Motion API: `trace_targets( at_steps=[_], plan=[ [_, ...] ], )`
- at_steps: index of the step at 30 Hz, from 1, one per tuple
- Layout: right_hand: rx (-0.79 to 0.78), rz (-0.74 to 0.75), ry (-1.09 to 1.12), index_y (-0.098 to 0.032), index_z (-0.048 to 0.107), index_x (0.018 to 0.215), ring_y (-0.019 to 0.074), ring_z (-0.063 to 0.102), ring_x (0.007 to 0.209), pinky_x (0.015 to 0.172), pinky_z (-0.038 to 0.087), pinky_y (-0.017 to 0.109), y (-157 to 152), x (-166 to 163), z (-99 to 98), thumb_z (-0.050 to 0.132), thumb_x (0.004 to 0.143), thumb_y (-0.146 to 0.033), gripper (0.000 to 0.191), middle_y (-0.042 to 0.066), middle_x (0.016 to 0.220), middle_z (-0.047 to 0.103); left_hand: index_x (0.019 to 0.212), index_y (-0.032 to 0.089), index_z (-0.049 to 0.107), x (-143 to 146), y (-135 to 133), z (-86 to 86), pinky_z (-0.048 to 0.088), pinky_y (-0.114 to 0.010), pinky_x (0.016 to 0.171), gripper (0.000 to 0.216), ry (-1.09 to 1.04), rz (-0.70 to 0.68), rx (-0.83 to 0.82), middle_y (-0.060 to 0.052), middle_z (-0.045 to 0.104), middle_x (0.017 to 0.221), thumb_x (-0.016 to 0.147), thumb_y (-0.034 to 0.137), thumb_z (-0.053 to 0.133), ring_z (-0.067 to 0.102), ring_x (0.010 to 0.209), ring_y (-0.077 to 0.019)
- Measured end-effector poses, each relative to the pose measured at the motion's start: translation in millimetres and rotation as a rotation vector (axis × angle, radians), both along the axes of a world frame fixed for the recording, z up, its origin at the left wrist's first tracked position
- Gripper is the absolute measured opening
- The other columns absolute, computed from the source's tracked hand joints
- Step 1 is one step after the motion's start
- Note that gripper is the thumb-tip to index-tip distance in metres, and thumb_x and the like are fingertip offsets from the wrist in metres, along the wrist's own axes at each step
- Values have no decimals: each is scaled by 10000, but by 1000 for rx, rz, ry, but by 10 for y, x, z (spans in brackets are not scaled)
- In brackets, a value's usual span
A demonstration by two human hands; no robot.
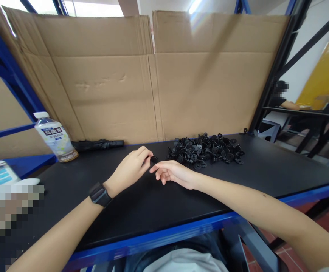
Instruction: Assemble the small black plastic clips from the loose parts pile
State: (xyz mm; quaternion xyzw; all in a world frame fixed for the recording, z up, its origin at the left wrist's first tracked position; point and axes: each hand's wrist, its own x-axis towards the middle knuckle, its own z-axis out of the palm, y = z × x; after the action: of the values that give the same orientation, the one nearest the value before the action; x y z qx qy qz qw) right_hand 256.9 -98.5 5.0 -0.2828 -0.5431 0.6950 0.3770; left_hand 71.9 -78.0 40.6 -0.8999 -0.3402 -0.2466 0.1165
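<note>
My left hand (134, 163), with a dark watch (100, 194) on its wrist, pinches a small black round plastic piece (154, 159) between thumb and fingertips, just above the table. Close by on the right is my right hand (173, 173), its index finger stretched toward the piece and the other fingers loosely curled and apart. Nothing shows in that hand. Beyond it lies a heap of black round plastic parts (207, 149), many with holes through them.
A labelled drink bottle (56, 138) and a folded black umbrella (99, 145) stand and lie at the back left of the black table (153, 211). Cardboard sheets (110, 83) wall off the back. One loose part (245, 130) sits far right. Another person (279, 98) sits beyond the frame.
</note>
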Motion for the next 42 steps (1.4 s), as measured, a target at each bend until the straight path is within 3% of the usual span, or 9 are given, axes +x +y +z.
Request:
trace_targets(
  at_steps=[5, 10, 14, 20, 23, 26, 29, 35, 42],
  plan=[
    [-16, -57, 83, -128, 603, 811, 93, 507, 513, 555, 399, 232, 4, -23, -28, 489, 827, -266, 180, 20, 655, 583, 1041, 171, 540, 101, -140, -8, 478, -290, 753, 237, 31, -61, -9, -57, 571, 1011, 910, 224, 350, 581, 837, -156],
    [-75, -59, 118, -133, 574, 807, 99, 500, 505, 567, 394, 246, 6, -27, -4, 378, 860, -253, 236, 24, 672, 586, 1048, 166, 536, 104, -113, -65, 457, -357, 916, 260, 34, -95, 60, -57, 627, 1065, 918, 204, 315, 565, 1055, -199],
    [-106, -44, 133, -129, 558, 760, 97, 503, 497, 578, 393, 250, 13, -16, -1, 319, 874, -252, 292, 26, 668, 579, 996, 166, 531, 126, -115, -70, 410, -384, 991, 240, 43, -108, 69, -44, 655, 1034, 914, 201, 308, 603, 1008, -184],
    [45, -110, 28, -157, 494, 834, 95, 494, 466, 524, 391, 231, -21, -67, -21, 401, 846, -210, 108, 2, 612, 578, 934, 168, 526, 136, -147, -71, 495, -350, 849, 221, 41, 1, -11, -67, 653, 999, 925, 281, 336, 595, 1026, -224],
    [120, -132, -71, -171, 446, 854, 92, 478, 424, 494, 391, 226, -54, -101, -19, 359, 863, -178, 88, -11, 586, 576, 1069, 179, 505, 120, -144, -73, 516, -311, 768, 239, 16, 23, -100, -63, 638, 1031, 925, 276, 341, 639, 894, -190],
    [162, -131, -103, -177, 423, 847, 89, 475, 409, 475, 389, 220, -64, -112, -22, 350, 887, -219, 94, -18, 574, 571, 1212, 185, 456, 113, -142, -73, 495, -308, 833, 322, 3, -43, -103, -77, 580, 1144, 920, 225, 328, 615, 939, -175],
    [129, -122, -81, -163, 456, 812, 86, 485, 422, 489, 398, 219, -48, -93, -26, 373, 879, -257, 141, -10, 578, 569, 1192, 184, 491, 125, -150, -78, 479, -286, 870, 328, -3, -109, -132, -72, 544, 1169, 914, 185, 317, 592, 970, -160],
    [35, 52, -24, -123, 546, 685, 102, 508, 461, 535, 408, 245, -22, -34, -1, 297, 844, -254, 323, 47, 616, 590, 1107, 187, 541, 164, -194, -94, 479, -267, 861, 296, -3, -164, -168, -64, 535, 1151, 895, 151, 338, 579, 958, -151],
    [-100, 62, 26, -125, 546, 629, 126, 487, 445, 516, 401, 268, 11, -27, 18, 263, 778, -232, 337, 59, 566, 558, 1024, 185, 571, 170, -185, -107, 474, -262, 853, 253, -23, -181, -184, -56, 571, 1117, 888, 148, 361, 583, 946, -151]
  ],
)
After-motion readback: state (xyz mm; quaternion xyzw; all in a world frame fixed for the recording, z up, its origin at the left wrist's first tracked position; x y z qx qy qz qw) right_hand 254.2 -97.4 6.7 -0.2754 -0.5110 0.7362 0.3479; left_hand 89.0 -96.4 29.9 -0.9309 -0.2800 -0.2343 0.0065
